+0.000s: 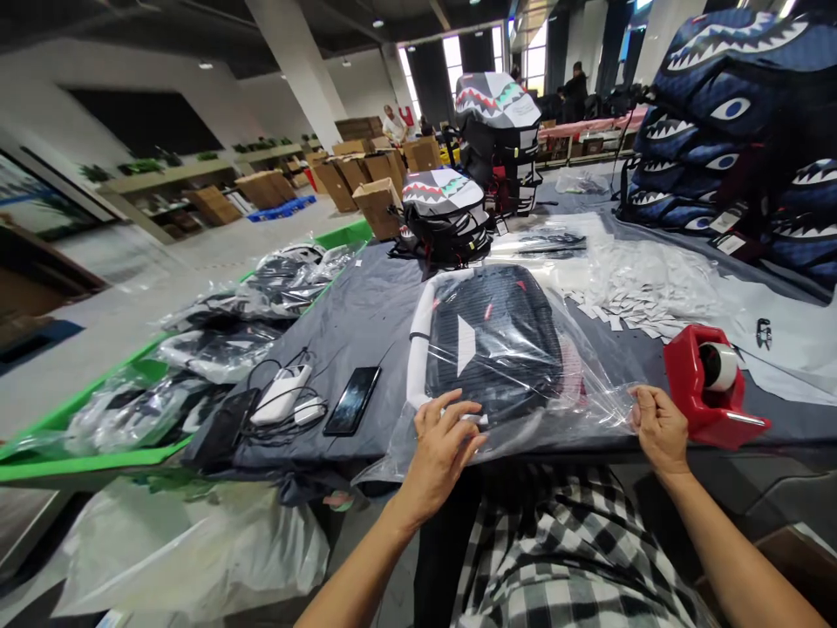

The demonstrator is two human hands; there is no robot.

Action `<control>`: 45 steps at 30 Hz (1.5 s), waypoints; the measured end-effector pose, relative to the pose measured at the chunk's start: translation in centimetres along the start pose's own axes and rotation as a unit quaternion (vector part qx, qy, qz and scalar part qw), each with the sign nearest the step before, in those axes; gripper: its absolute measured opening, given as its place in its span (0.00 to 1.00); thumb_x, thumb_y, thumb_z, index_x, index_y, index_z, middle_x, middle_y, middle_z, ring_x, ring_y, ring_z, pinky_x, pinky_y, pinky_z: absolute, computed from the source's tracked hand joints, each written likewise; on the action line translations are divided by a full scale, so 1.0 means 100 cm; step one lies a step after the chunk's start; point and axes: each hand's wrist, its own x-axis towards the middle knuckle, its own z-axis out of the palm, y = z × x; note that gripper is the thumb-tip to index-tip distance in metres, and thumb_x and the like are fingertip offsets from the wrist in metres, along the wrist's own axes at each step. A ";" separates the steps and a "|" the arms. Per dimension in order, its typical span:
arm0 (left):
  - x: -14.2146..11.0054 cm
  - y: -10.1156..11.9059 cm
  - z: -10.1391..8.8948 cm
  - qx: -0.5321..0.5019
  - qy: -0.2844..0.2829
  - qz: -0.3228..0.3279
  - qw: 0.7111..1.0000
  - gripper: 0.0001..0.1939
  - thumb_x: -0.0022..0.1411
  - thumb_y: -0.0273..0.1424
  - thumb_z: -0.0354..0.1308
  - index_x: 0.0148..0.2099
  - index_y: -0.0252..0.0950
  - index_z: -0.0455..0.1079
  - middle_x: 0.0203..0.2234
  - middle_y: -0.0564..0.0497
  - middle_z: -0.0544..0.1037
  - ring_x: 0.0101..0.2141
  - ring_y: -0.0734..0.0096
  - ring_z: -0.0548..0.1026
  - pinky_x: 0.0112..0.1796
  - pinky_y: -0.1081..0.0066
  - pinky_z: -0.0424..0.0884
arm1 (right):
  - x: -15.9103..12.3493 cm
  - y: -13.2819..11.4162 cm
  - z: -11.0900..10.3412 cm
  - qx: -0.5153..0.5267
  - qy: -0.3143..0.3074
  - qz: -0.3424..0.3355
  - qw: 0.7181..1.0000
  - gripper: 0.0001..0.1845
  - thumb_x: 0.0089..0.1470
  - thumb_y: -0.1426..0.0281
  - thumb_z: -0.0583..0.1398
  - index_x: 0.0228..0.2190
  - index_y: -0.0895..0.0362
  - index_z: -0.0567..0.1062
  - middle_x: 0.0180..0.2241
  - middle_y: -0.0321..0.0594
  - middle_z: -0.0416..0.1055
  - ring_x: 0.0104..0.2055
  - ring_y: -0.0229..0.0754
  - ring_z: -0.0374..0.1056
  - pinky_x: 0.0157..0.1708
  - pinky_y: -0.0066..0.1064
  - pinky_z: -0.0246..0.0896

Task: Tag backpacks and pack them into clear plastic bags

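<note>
A dark backpack [497,336] lies flat on the table inside a clear plastic bag [598,397], with a white padded strip along its left side. My left hand [445,440] rests on the bag's near left part, fingers spread over the plastic and the end of the white strip. At the right, my right hand [659,427] is closed in a pinch on the edge of the plastic bag, pulling it taut away from the backpack. Just beyond that hand stands a red tape dispenser [706,384] holding a roll of tape.
A phone [351,401] and a white charger [281,394] with cables lie left. Bagged goods fill a green-edged bin [137,453]. Loose white tags [621,318], grey backpacks [445,205] and stacked blue shark-face backpacks [693,166] stand behind. People are far off.
</note>
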 end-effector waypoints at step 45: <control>0.079 -0.037 0.011 -0.245 -0.248 -0.119 0.930 0.30 0.57 0.59 0.52 0.24 0.39 0.74 0.34 0.45 0.79 0.37 0.58 0.76 0.42 0.65 0.73 | 0.088 -0.010 -0.165 -0.267 0.096 0.082 0.955 0.27 0.38 0.44 0.62 0.20 0.57 0.78 0.22 0.44 0.76 0.26 0.45 0.69 0.27 0.33 0.61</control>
